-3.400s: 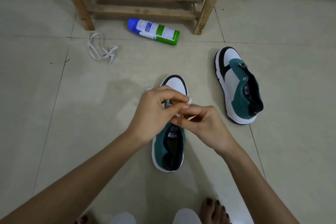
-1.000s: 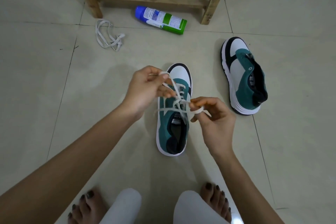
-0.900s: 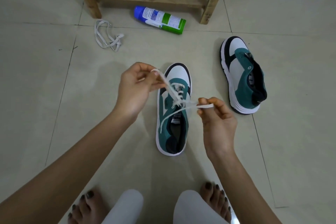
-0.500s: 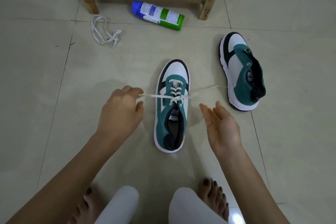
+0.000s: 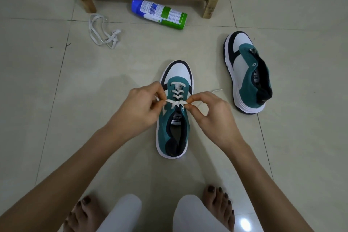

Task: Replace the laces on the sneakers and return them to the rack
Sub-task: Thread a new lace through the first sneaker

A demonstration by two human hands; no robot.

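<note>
White lace [image 5: 176,102] pinched in curled fingers [image 5: 157,91] of left hand [image 5: 141,109] and right hand [image 5: 212,113], above the sneaker [image 5: 165,124] on the floor [image 5: 56,100]. Pull both ends evenly, level, before knotting over the tongue [image 5: 176,118].

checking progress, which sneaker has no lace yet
The sneaker on the right: its eyelets are bare. The middle sneaker has a white lace, pinched by the left hand and right hand.
</note>
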